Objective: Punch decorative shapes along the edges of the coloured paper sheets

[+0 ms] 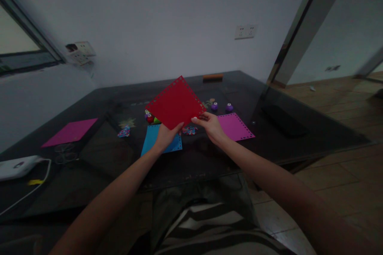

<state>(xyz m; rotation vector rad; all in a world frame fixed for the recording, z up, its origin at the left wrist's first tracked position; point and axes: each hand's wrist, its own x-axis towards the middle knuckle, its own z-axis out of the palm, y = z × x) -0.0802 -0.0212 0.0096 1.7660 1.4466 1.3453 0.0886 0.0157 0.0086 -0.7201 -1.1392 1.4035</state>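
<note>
A red sheet (176, 102) with holes punched along its edges is held up above the dark table, one corner pointing away. My left hand (168, 134) grips its near edge, above a blue punched sheet (149, 138) lying on the table. My right hand (211, 124) pinches the red sheet near its right corner, beside a pink punched sheet (236, 126). Between my hands, a small patterned piece (190, 130) lies on the table. Small round items, among them a red one (150, 118), sit by the red sheet's left corner.
Two purple round items (214, 106) stand behind the pink sheet. Another pink sheet (70, 132), a patterned piece (124, 131) and a white power strip (18, 167) with its cable are on the left. A black flat object (283, 120) lies right; an orange-brown bar (212, 77) is at the back.
</note>
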